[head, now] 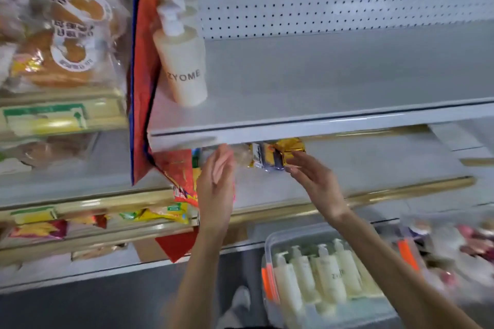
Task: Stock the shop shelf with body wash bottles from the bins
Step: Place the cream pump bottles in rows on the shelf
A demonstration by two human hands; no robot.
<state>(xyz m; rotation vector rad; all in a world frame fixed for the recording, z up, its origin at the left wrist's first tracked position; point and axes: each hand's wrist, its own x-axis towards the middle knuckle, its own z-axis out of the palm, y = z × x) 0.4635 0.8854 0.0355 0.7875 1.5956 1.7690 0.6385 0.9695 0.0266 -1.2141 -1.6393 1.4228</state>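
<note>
Both the left hand (216, 181) and the right hand (312, 179) are spread and hold nothing. Pump body wash bottles (328, 275) lie in the clear bin (270, 243) below, and one bottle (184, 67) stands on the white shelf (320, 75). The bottles are probably heavy, stiff and slick, so they are best gripped round the body, not the pump.

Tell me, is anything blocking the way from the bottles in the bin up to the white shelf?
Nothing visible does. The bin is open on top, and the white shelf is bare right of the bottles standing there.
</note>
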